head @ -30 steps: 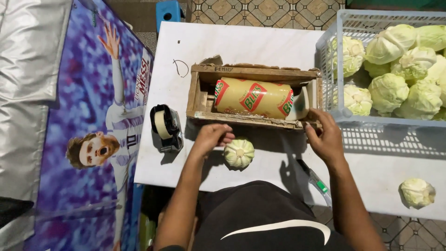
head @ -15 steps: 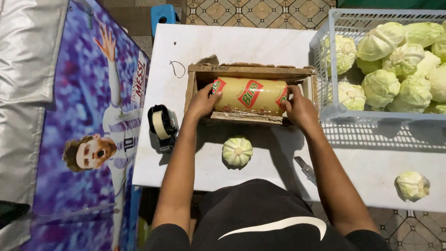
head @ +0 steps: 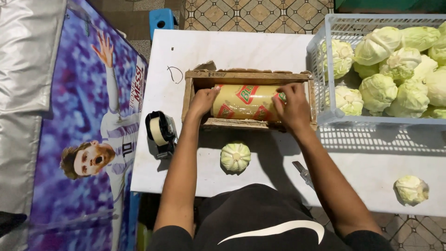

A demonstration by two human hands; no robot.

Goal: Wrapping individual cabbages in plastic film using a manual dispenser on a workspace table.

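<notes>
A roll of clear wrapping film (head: pixel 246 102), yellowish with red and green printed panels, lies on its side in a shallow wooden box (head: pixel 246 75) so that it can turn in place while the box walls keep it from rolling off. The left hand (head: pixel 202 101) closes over the roll's left end, fingers (head: pixel 210 93) curled round it and partly hidden against the box wall. The right hand (head: pixel 291 108) lies over the roll's right end, fingers (head: pixel 284 91) bent and spread across the top of the film, pressing rather than fully enclosing it.

Just below the hands, between the forearms, a single trimmed cabbage (head: pixel 235 156) sits on the white counter (head: pixel 260 46), stem end up. Left of the left wrist stands a black tape dispenser (head: pixel 160 130). Near the right forearm lies a small knife (head: pixel 303 173). Beyond the right fingers, a pale plastic crate (head: pixel 325 116) holds many cabbages (head: pixel 395 69), and one more cabbage (head: pixel 411 189) rests well apart by the counter's near right edge.
</notes>
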